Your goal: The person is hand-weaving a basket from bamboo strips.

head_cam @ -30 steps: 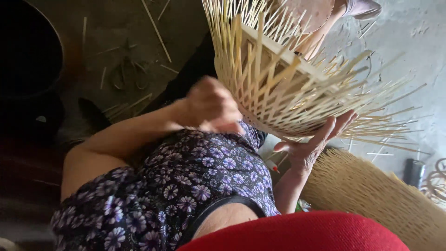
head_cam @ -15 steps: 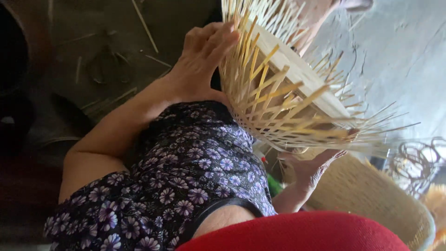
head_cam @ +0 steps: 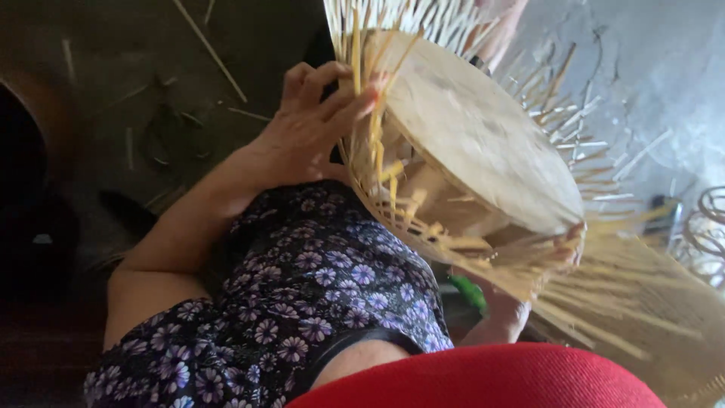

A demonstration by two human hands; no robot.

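Note:
A half-woven bamboo basket (head_cam: 423, 219) is held tilted over my lap, with loose pale strips sticking out all round. A round flat wooden disc (head_cam: 476, 143) sits in it, facing the camera. My left hand (head_cam: 310, 128) grips the basket's near rim, fingers curled over the upright strips. Only the wrist and fingertips of my right hand (head_cam: 507, 316) show. It reaches under the basket's lower right side, and its fingertips hook over the disc's edge. My flowered dress (head_cam: 302, 302) lies below the basket.
Loose bamboo strips (head_cam: 208, 49) lie scattered on the dark floor at the upper left. A dark round pot (head_cam: 34, 128) stands at the left edge. A woven mat or basket (head_cam: 664, 317) lies at the lower right, with wire coils (head_cam: 706, 227) beyond it. A small green object (head_cam: 472, 291) shows under the basket.
The basket has turned so the flat disc faces the camera. My left hand has moved up from my lap to the rim and taken hold. My right hand stays underneath.

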